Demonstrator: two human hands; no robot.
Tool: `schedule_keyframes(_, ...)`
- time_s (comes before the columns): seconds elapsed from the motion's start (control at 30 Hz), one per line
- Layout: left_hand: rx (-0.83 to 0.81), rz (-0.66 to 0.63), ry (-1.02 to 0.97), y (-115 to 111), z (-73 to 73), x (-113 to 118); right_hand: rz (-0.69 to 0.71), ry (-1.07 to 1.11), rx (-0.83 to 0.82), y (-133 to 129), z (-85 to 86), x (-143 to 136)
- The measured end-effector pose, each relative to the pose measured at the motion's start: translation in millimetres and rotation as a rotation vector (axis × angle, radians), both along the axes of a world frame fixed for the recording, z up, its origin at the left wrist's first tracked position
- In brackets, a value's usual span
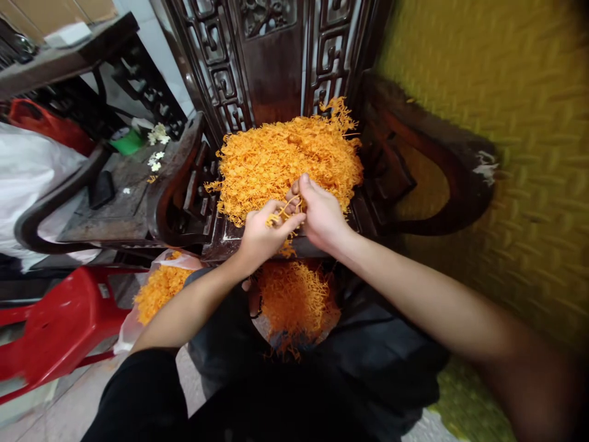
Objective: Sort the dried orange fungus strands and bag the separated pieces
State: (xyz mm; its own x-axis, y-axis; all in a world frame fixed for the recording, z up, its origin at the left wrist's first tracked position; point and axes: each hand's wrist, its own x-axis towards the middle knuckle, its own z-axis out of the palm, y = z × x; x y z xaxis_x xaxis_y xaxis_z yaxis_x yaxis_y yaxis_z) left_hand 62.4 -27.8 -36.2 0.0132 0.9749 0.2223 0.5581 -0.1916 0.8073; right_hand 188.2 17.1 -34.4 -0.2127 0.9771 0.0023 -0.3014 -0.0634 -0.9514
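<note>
My left hand (263, 236) pinches a thin orange plastic-looking sprig (286, 212) between thumb and fingers. Close against it, my right hand (323, 215) has its fingers closed on the same orange strands, thumb pointing up. Some of its fingertips are hidden. Both hands are just in front of a large heap of small orange flower-like pieces (280, 162) on the seat of a dark carved wooden chair (278, 86). Below them, between my legs, a bunch of orange branching stems (294, 301) lies in a container whose shape I cannot make out fully.
To the left, a clear plastic bag (131, 328) holds more orange pieces (161, 288), near a red plastic chair (69, 319). Another wooden chair (124, 215) carries a green tape roll (126, 141), white bits and a dark phone-like object (101, 190). A yellow woven-patterned surface (515, 123) stands right.
</note>
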Motion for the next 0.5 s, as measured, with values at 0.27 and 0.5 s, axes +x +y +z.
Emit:
schedule_keyframes(0.27,-0.043,-0.37,0.088,-3,20.9,-8,-0.078,-0.195,0.174,28,-12.8,7)
schedule_keyframes(0.5,-0.41,-0.641,-0.1,-18,28.8,-22,-0.22,-0.296,0.28,56,5.4,75)
